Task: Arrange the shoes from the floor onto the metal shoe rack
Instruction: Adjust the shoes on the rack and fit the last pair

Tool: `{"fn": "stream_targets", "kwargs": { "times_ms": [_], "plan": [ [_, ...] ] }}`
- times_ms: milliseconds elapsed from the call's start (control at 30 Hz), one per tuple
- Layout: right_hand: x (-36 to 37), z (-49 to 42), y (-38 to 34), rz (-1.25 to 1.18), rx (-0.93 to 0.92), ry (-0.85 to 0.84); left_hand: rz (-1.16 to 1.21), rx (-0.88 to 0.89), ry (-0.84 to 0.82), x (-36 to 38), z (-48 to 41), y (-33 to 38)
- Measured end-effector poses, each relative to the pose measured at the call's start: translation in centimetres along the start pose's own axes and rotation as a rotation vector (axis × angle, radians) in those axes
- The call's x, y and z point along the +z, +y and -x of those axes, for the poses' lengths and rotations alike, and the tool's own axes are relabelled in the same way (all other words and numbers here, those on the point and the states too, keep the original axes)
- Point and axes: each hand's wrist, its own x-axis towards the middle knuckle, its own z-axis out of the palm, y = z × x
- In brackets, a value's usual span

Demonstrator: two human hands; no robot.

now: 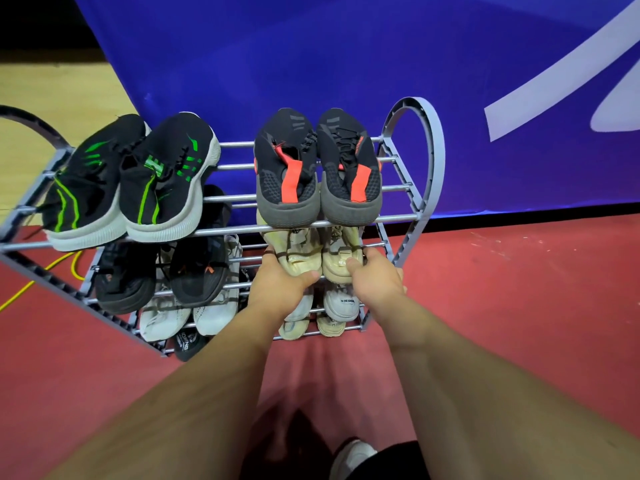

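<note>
At centre right of the frame, the cream pair (301,252) is on the second tier of the metal shoe rack (429,161), under the black-and-red pair (317,168). The left hand (280,282) and right hand (375,275) each curl round one heel. Best to slide both in evenly until the soles bridge the bars, then let go.

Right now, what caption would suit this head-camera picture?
The left hand and right hand hold a cream pair on the metal rack, under the black-and-red pair.
</note>
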Motion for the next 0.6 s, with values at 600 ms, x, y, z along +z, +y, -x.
{"fn": "stream_targets", "kwargs": {
  "times_ms": [600],
  "plan": [
    [0.12, -0.73, 0.71, -0.058, -0.008, -0.023, -0.020, 0.031, -0.047, -0.62, -0.12, 0.04]
  ]
}}
